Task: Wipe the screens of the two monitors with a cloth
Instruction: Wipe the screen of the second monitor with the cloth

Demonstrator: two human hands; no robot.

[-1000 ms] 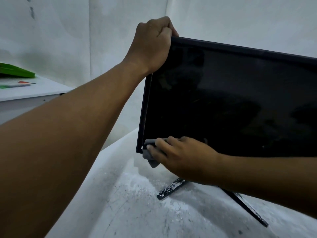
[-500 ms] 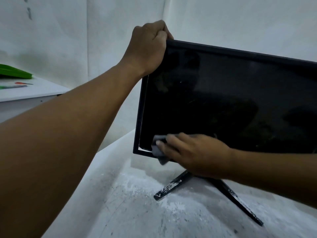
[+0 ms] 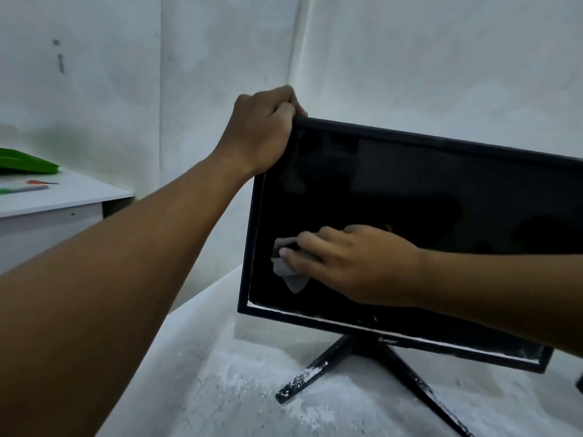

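Observation:
A black monitor [image 3: 426, 197] stands on a V-shaped stand [image 3: 315, 373] on a dusty white surface [image 3: 220, 389]. My left hand [image 3: 262, 134] grips its top left corner, fingers curled over the frame. My right hand [image 3: 356, 263] presses a small grey cloth [image 3: 291, 279] flat against the lower left part of the dark screen, with its fingers stretched out over the cloth. White dust lines the bottom bezel. Only this one monitor is plainly in view.
A white side table [image 3: 63, 200] stands at the left with a green object [image 3: 25, 160] and a red-tipped pen [image 3: 41, 182] on it. White walls meet in a corner behind the monitor. A small dark object [image 3: 580, 383] pokes in at the right edge.
My right hand has slid the cloth up and to the right, away from the screen's bottom left corner. My left hand has kept its grip on the top corner.

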